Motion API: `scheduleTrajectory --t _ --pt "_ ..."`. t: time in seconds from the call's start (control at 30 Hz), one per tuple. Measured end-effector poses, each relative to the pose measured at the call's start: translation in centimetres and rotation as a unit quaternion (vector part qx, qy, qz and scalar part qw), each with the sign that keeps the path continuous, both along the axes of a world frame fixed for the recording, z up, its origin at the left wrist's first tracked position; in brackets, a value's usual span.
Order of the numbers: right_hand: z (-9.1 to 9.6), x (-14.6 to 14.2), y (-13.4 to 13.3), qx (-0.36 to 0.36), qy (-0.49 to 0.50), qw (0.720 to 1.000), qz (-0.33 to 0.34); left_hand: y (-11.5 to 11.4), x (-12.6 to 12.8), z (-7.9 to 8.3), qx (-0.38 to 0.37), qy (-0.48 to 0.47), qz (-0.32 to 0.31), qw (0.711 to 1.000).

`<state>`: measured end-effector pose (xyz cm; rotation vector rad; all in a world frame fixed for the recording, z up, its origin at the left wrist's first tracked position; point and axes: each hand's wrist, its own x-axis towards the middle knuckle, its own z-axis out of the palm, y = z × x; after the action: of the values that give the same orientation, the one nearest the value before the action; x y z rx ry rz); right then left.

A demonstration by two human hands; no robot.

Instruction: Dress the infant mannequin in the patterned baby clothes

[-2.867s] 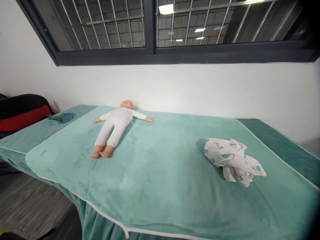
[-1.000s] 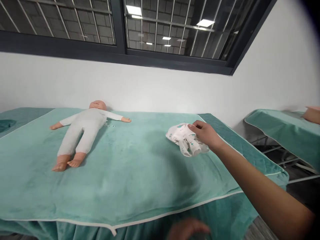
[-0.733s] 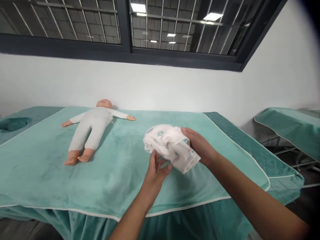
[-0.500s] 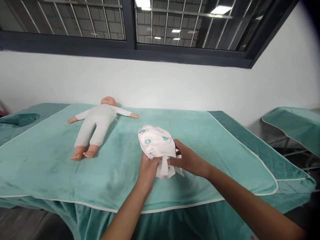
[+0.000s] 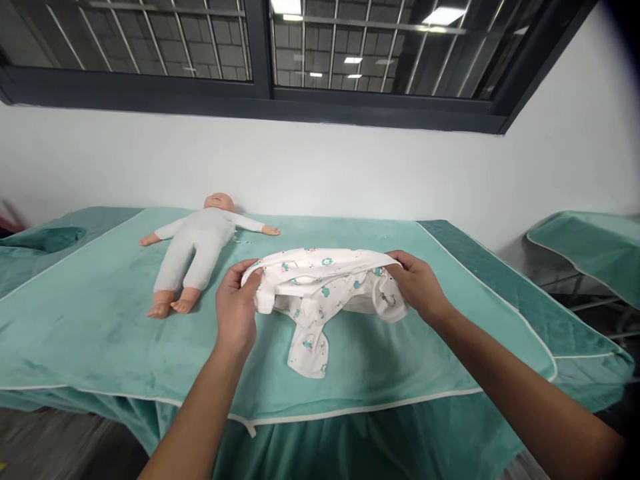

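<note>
Both hands hold a white baby garment [image 5: 320, 287] printed with small teal figures, stretched out between them above a teal blanket [image 5: 100, 333]. My left hand [image 5: 236, 310] grips its left end and my right hand [image 5: 419, 285] grips its right end. One leg of the garment hangs down onto the blanket. A baby doll [image 5: 200, 243] in a white bodysuit lies on its back, arms spread, at the far left of the blanket, apart from both hands.
The blanket covers a padded table [image 5: 480, 267] set against a white wall under a dark barred window [image 5: 260, 53]. A second teal-covered table [image 5: 595, 250] stands to the right. A small dark-green cushion [image 5: 45, 238] lies at the far left.
My right hand picked the bunched garment off the blanket's right side and brought it to the middle. My left hand joined it, and both have pulled the garment apart so it spreads out.
</note>
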<state>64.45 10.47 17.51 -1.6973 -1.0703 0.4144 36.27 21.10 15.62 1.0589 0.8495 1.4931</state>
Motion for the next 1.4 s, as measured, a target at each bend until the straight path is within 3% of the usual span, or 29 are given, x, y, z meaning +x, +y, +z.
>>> scheduleTrajectory --t 0.2,0.47,0.6,0.7,0.8,0.87,0.93,1.0,1.07,1.17,1.23,1.3,1.4 --pt "0.9 0.2 0.3 0.054 0.017 0.998 -0.036 -0.5 0.6 0.6 0.021 -0.001 -0.006 1.000" --pt "4.3 1.7 2.5 0.118 -0.066 0.989 -0.064 -0.4 0.7 3.6 0.088 -0.019 0.020 0.996" --pt "4.8 1.9 4.0 0.157 -0.108 0.977 -0.093 -0.5 0.8 4.5 0.111 -0.013 0.010 0.994" --pt "5.2 1.9 4.7 0.223 -0.216 0.944 -0.110 -0.6 0.6 4.7 0.142 0.017 0.047 0.989" --pt "6.5 2.2 5.1 0.278 -0.340 0.892 -0.110 -0.7 0.1 5.0 0.161 0.059 0.120 0.978" --pt "7.8 2.6 5.5 0.299 -0.414 0.851 -0.124 -0.7 -0.3 5.3 0.177 0.084 0.170 0.966" --pt "8.9 2.9 6.1 0.300 -0.444 0.833 -0.139 -0.7 -0.6 5.7 0.208 0.085 0.210 0.952" --pt "9.2 2.8 6.9 0.277 -0.421 0.852 -0.142 -0.7 -1.1 6.0 0.234 0.068 0.238 0.940" --pt "8.6 2.1 7.8 0.219 -0.376 0.891 -0.130 -0.8 -1.6 6.0 0.243 0.049 0.265 0.932" --pt "6.3 0.5 8.8 0.093 -0.300 0.946 -0.081 -0.9 -2.5 5.2 0.230 0.055 0.298 0.925" --pt "4.4 -0.8 9.2 0.058 -0.215 0.975 -0.014 -1.1 -3.1 4.1 0.210 0.075 0.321 0.920" --pt "2.5 -2.0 9.3 0.073 -0.109 0.987 0.093 -1.2 -3.8 2.9 0.187 0.090 0.344 0.916" --pt "-0.3 -3.0 8.9 0.066 -0.047 0.971 0.226 -1.1 -4.9 1.2 0.156 0.108 0.361 0.913"
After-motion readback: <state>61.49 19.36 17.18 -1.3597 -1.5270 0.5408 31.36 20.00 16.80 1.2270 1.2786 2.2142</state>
